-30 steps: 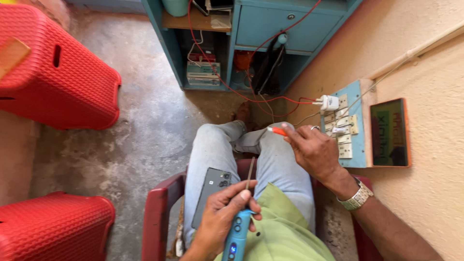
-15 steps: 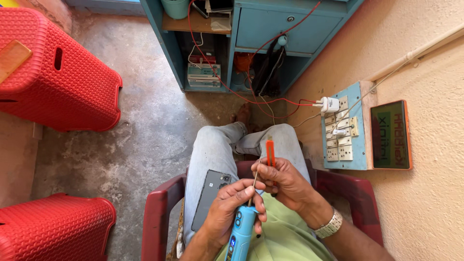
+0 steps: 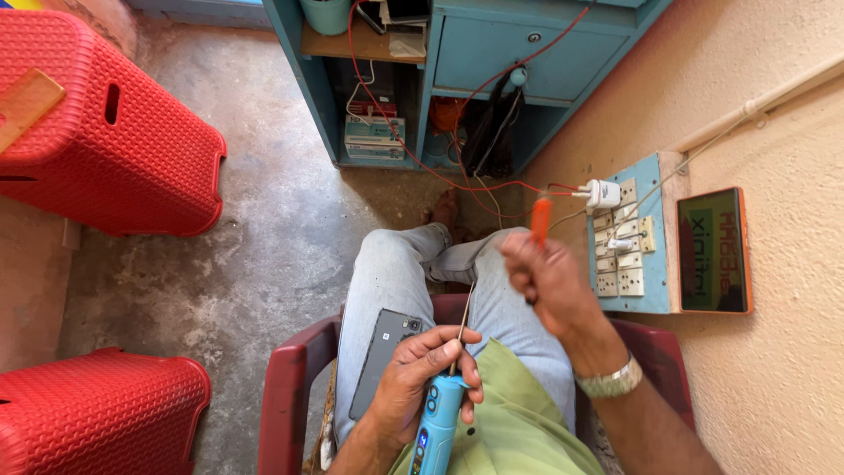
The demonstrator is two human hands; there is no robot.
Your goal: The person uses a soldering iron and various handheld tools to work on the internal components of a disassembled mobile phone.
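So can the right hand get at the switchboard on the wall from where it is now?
Probably yes: the right hand is raised just beside the switchboard with nothing between them, though its grip is already on an orange-handled tool.

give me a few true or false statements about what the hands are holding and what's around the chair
1. The left hand holds a blue pen-shaped tool with a thin metal tip. True.
2. The right hand holds a green probe. False: the probe is orange-red.
3. A dark smartphone rests on the person's left thigh. True.
4. The smartphone is in the right hand. False: it lies on the jeans, beside the left hand.
5. A white plug sits in the wall switchboard. True.
6. The plastic stools are blue. False: they are red; the cabinet is blue.
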